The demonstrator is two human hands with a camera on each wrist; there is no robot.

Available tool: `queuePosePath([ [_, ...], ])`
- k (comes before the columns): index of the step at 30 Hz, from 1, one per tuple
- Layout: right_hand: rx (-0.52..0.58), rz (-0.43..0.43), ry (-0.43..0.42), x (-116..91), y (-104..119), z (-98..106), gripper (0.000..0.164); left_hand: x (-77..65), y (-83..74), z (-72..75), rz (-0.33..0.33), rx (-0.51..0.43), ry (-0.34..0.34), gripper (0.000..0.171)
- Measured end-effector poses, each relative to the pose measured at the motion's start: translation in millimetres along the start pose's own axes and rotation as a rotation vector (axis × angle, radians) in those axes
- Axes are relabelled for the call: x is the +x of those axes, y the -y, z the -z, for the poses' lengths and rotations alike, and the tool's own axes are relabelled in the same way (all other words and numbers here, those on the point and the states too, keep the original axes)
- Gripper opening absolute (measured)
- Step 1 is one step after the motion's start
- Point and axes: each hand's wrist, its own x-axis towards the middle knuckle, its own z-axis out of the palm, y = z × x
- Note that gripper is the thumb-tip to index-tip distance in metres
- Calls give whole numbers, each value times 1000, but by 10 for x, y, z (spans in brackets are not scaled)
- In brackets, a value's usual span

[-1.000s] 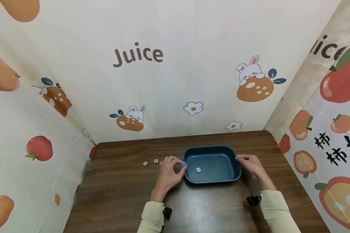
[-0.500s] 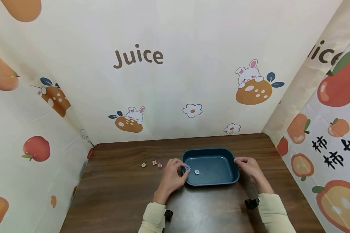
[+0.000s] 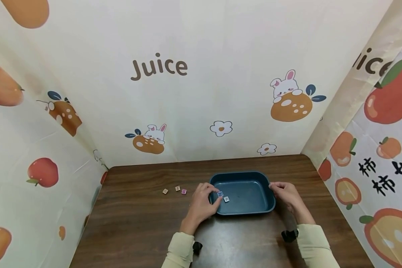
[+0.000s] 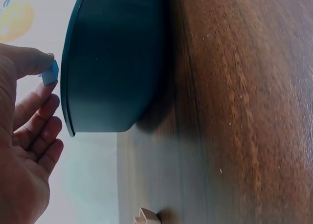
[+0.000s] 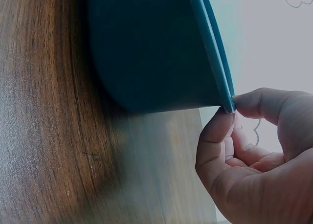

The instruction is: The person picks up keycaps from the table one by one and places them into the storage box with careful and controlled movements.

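Note:
My left hand [image 3: 201, 204] pinches a small blue cube [image 3: 220, 194] between thumb and finger, over the left end of a dark teal tray [image 3: 251, 213]. In the left wrist view the blue cube [image 4: 50, 74] shows at the fingertips, right by the tray's rim [image 4: 67, 87]. A white cube [image 3: 226, 199] lies inside the tray, close to those fingertips. At the tray's right end my right hand [image 3: 288, 195] grips the rim; the right wrist view has thumb and index finger pinching the edge [image 5: 226, 94].
Left of the tray, two tan cubes [image 3: 165, 191] and a pink cube [image 3: 184, 192] lie on the brown wooden table [image 3: 137, 223]. A printed cloth [image 3: 194, 104] hangs behind the table's back edge, with more cloth at both sides.
My left hand has carried the blue cube rightward, from the tray's left rim to over its inside. The right hand keeps its grip on the tray. The view has shifted slightly.

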Motion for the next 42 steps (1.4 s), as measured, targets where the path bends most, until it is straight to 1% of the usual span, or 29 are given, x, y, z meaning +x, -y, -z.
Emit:
queuePosePath([
  [3, -12, 0, 5, -10, -6, 16, 48, 14, -24, -29, -12, 6, 4, 18],
  [9, -40, -12, -4, -33, -15, 122, 52, 95, -95, -114, -39, 8, 40, 17],
  [15, -30, -15, -7, 6, 25, 105, 51, 144, -91, -101, -76, 24, 18, 17],
  [19, -22, -20, -2, 22, 36, 94, 50, 138, -92, -105, -88, 53, 17, 18],
  [26, -25, -23, 10, 32, 28, 79, 51, 128, -99, -145, -92, 99, 44, 20],
  [29, -29, -24, 7, 38, 19, 70, 51, 128, -103, -183, -118, 109, 40, 19],
  [33, -31, -30, 17, 36, 10, 51, 51, 113, -93, -252, -151, 125, 52, 17],
  [37, -30, -33, 32, 35, 5, 36, 52, 94, -75, -300, -162, 135, 58, 17],
  [42, -30, -39, 32, 39, 11, 26, 52, 84, -72, -310, -168, 144, 52, 16],
])
